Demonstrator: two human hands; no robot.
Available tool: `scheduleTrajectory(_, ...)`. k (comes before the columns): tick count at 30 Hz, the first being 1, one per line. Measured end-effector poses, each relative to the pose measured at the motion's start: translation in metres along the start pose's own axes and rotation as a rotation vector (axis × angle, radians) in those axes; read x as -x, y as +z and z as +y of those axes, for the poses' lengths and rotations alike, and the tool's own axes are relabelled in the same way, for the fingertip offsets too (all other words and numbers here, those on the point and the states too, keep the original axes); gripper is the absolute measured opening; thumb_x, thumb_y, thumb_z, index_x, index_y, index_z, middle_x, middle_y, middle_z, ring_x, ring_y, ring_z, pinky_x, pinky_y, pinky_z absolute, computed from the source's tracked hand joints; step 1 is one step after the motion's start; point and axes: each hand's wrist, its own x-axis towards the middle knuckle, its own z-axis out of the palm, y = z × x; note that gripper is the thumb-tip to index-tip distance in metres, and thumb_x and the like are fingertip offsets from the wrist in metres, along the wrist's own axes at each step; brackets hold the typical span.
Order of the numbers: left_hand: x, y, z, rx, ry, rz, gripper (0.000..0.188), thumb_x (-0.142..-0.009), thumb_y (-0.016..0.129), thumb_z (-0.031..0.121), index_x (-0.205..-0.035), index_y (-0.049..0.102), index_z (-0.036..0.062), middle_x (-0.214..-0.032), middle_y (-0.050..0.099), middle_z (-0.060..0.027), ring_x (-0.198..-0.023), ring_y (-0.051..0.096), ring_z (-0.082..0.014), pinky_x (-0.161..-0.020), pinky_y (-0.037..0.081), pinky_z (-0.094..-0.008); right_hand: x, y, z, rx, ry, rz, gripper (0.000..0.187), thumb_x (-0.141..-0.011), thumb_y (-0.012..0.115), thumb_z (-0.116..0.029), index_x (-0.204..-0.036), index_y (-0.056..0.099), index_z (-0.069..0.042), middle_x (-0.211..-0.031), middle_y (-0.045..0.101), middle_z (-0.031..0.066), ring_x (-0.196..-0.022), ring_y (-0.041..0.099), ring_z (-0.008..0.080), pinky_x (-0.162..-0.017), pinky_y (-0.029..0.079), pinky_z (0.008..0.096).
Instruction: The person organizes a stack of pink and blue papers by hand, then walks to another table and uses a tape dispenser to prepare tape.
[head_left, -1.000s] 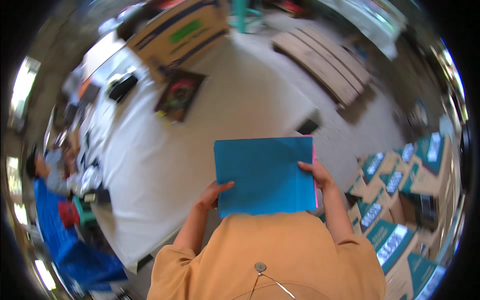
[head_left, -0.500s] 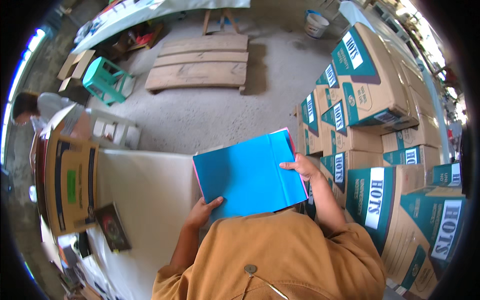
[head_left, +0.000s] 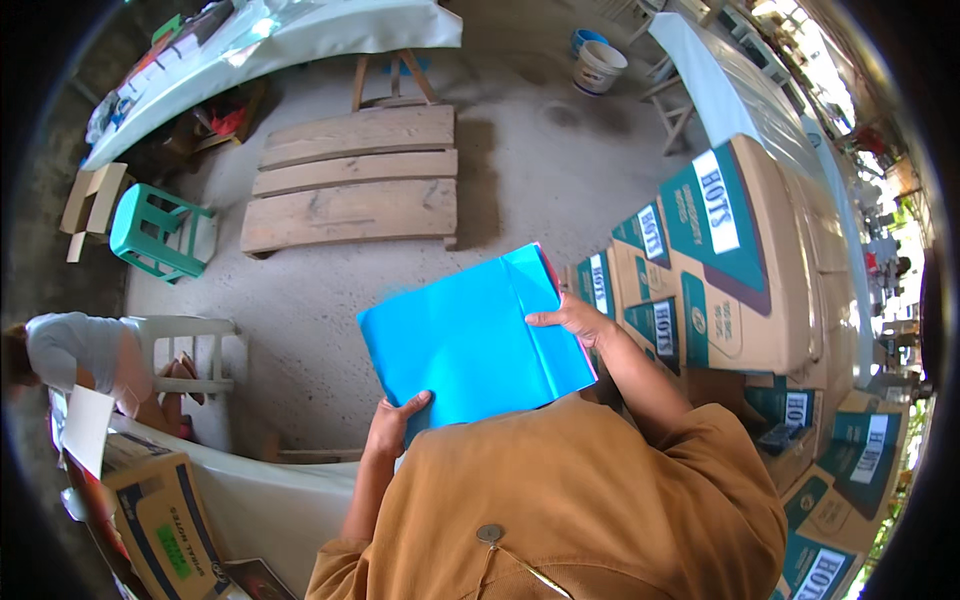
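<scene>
Both of my hands hold a flat stack of bright blue sheets (head_left: pixel 455 340) in front of my chest. A thin pink edge shows along its right side, and a crease or fold line runs down near that side. My left hand (head_left: pixel 392 422) grips the near left corner with the thumb on top. On the right edge, my right hand (head_left: pixel 578 320) clasps the stack, its thumb lying over the blue face. The fingers underneath are hidden on both sides.
Stacked cardboard cartons (head_left: pixel 735 260) stand close on my right. A white-covered table (head_left: pixel 270 500) with an open carton (head_left: pixel 165 520) is at the near left, a seated person (head_left: pixel 80 350) beyond it. Ahead lie a low wooden platform (head_left: pixel 350 205), a green stool (head_left: pixel 160 232) and buckets (head_left: pixel 598 68).
My view has shifted forward and turned, so the platform and stool sit lower and further left. The near table has slid toward the lower left. Both hands keep their hold on the blue sheets.
</scene>
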Motion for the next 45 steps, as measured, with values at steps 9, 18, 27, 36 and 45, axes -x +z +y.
scheduleTrajectory(9,-0.066,-0.035,0.102,0.250,0.055,0.162,0.054,-0.075,0.073,0.018,-0.120,0.050,-0.0013,-0.110,0.059,-0.0163,-0.094,0.060,-0.0283,-0.082,0.049,-0.0416,-0.218,0.031,-0.127,-0.144,-0.015,-0.285,0.057,-0.074,0.061,-0.015,-0.126,0.041,-0.001,-0.109,0.056,0.0139,-0.100,0.057,0.0243,-0.088,0.048,0.0396)
scheduleTrajectory(18,-0.106,-0.076,0.198,0.472,0.000,0.458,0.069,-0.071,0.073,0.019,-0.129,0.040,0.0021,-0.118,0.054,-0.0154,-0.104,0.054,-0.0318,-0.091,0.044,-0.0436,-0.442,0.130,-0.185,-0.535,0.185,-0.699,0.050,-0.064,0.052,-0.006,-0.114,0.047,-0.011,-0.120,0.049,0.0137,-0.112,0.048,0.0320,-0.097,0.040,0.0472)
scheduleTrajectory(27,-0.130,-0.157,0.228,0.951,-0.013,0.484,0.061,-0.076,0.069,0.021,-0.127,0.042,0.0028,-0.113,0.056,-0.0107,-0.099,0.056,-0.0229,-0.086,0.047,-0.0376,-0.593,0.268,-0.214,-0.598,0.437,-0.848,0.040,-0.065,0.048,-0.003,-0.104,0.046,-0.010,-0.120,0.047,0.0152,-0.118,0.043,0.0379,-0.101,0.036,0.0534)
scheduleTrajectory(36,-0.169,-0.376,0.371,0.571,0.325,0.565,0.066,-0.080,0.069,0.020,-0.132,0.036,-0.0024,-0.128,0.048,-0.0124,-0.114,0.048,-0.0256,-0.096,0.038,-0.0382,-0.751,0.468,-0.262,-0.286,0.452,-0.851,0.055,-0.069,0.051,-0.013,-0.123,0.045,-0.005,-0.123,0.049,0.0156,-0.111,0.051,0.0286,-0.097,0.041,0.0422)
scheduleTrajectory(45,-0.159,-0.548,0.474,0.373,0.298,0.525,0.069,-0.081,0.066,0.029,-0.133,0.034,-0.0030,-0.130,0.045,-0.0150,-0.117,0.044,-0.0266,-0.098,0.036,-0.0396,-0.820,0.588,-0.277,0.335,0.290,-0.736,0.062,-0.075,0.071,-0.017,-0.125,0.040,0.004,-0.113,0.054,0.0151,-0.099,0.056,0.0209,-0.086,0.050,0.0365)
